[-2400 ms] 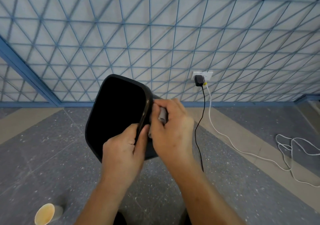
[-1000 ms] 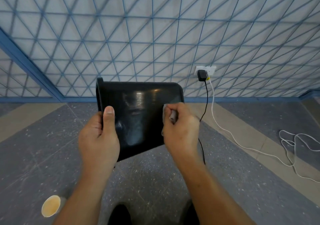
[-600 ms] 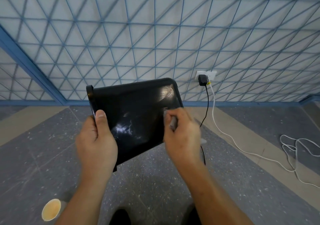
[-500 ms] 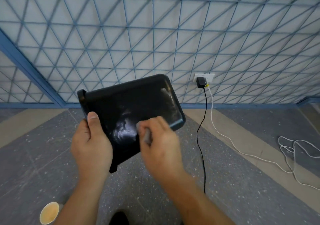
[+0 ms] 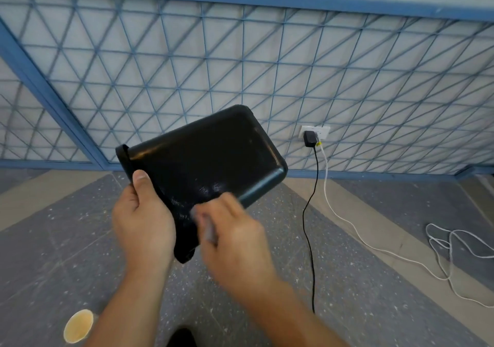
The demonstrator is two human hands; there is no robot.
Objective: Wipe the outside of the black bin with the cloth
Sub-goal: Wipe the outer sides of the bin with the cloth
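Observation:
The black bin is held up off the floor on its side, its rim at the left and its closed bottom pointing up and right. My left hand grips the rim, thumb lying on the outer wall. My right hand is blurred and presses a small grey cloth against the lower part of the bin's side; only a strip of the cloth shows between the fingers.
A paper cup stands on the speckled floor at the bottom left. A black cable and a white cable run from a wall socket across the floor at the right. A blue lattice fence closes the back.
The bin has tilted, its bottom rising toward the upper right. My right hand slid with the cloth from the bin's right edge down and left along the side. The left hand kept its grip.

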